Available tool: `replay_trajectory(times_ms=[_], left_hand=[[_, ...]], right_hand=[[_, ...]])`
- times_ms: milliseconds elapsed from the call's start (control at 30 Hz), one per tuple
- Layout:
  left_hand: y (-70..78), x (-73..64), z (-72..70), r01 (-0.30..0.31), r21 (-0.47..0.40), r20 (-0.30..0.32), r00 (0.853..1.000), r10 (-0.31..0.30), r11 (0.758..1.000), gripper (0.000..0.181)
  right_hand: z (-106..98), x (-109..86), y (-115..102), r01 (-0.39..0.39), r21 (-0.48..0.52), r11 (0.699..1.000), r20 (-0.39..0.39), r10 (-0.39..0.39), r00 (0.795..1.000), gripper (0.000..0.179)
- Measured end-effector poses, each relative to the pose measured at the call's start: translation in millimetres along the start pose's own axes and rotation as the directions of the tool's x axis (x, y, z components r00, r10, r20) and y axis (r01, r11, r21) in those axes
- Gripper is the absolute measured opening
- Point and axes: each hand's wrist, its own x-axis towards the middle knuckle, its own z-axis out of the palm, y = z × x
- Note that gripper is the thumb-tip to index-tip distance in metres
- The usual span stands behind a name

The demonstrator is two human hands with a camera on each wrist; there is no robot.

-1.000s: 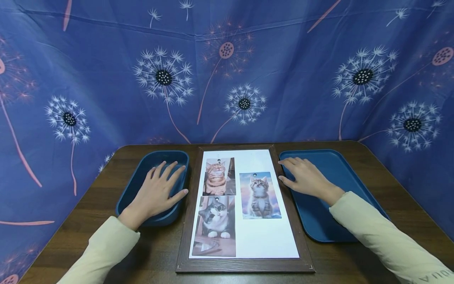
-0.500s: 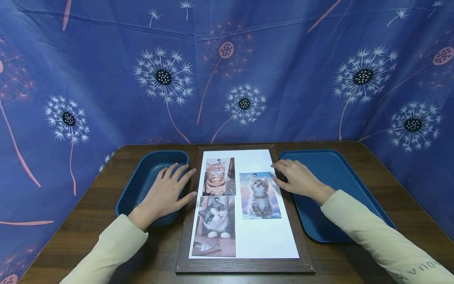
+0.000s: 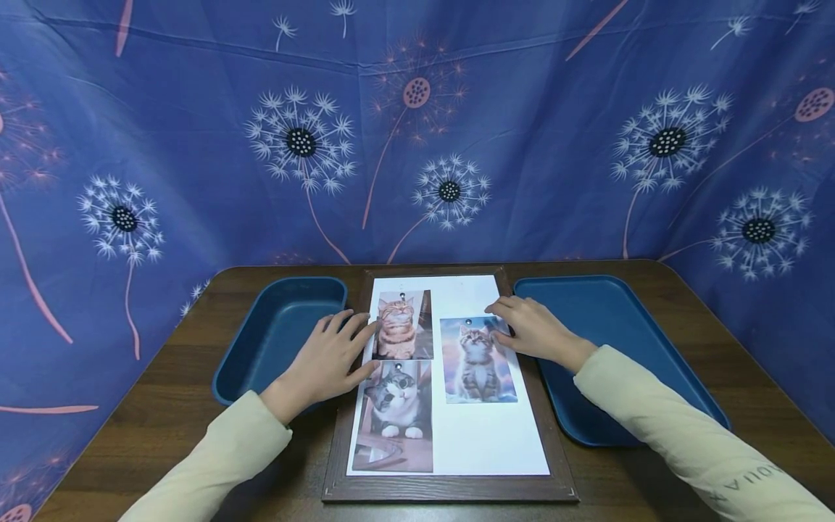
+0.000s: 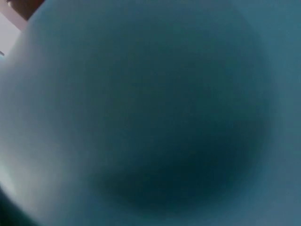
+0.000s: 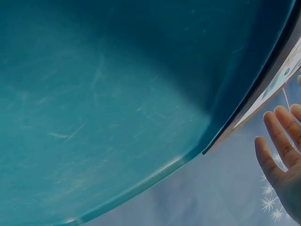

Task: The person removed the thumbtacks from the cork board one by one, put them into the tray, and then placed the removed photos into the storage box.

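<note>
Over the left edge of the board (image 3: 485, 442), we see the left hand (image 3: 322, 362), relaxed, holding nothing, farther inward from the blue bin (image 3: 274, 337) than before; the right hand (image 3: 540, 331), also loose, now overlaps the kitten photo (image 3: 478, 366) near the board's right edge.

White board (image 3: 483, 438), pink-and-blue photo (image 3: 479, 366), dandelion-print blue cloth (image 3: 522, 239), blue bin (image 4: 155, 108), perhaps teal-tinged.
</note>
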Motion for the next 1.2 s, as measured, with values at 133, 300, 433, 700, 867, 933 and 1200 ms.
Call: replay_trajectory(times_ms=[133, 300, 433, 700, 867, 933, 1200], left_hand=[[4.9, 3.7, 2.9, -0.029, 0.006, 0.003, 1.000, 0.029, 1.000, 0.056], [11.8, 9.6, 6.3, -0.058, 0.023, 0.025, 0.998, 0.057, 0.998, 0.056], [18.0, 14.6, 8.6, -0.093, 0.021, 0.025, 0.995, 0.092, 0.995, 0.057], [29.0, 22.5, 11.3, -0.145, -0.007, 0.012, 0.989, 0.145, 0.989, 0.054], [35.8, 25.4, 11.6, -0.153, -0.028, 0.048, 0.987, 0.154, 0.988, 0.055], [38.1, 26.8, 11.3, -0.156, -0.029, 0.059, 0.986, 0.157, 0.987, 0.055], [47.6, 33.6, 9.2, -0.180, -0.038, 0.038, 0.983, 0.182, 0.983, 0.051]], right_hand=[[2, 4.5, -1, 0.008, -0.010, 1.000, 0.005, -0.008, 1.000, 0.037], [6, 9.7, -4, 0.010, -0.020, 1.000, 0.016, -0.010, 1.000, 0.035], [10, 13.6, -6, 0.001, 0.003, 1.000, 0.041, -0.002, 0.999, 0.033], [15, 19.4, -8, -0.013, 0.055, 0.998, 0.081, 0.009, 0.997, 0.027], [15, 22.7, -9, -0.030, 0.085, 0.996, 0.109, 0.020, 0.994, 0.028], [16, 24.5, -9, -0.031, 0.088, 0.996, 0.114, 0.021, 0.993, 0.028], [19, 30.3, -8, -0.037, 0.095, 0.995, 0.127, 0.025, 0.992, 0.027]])
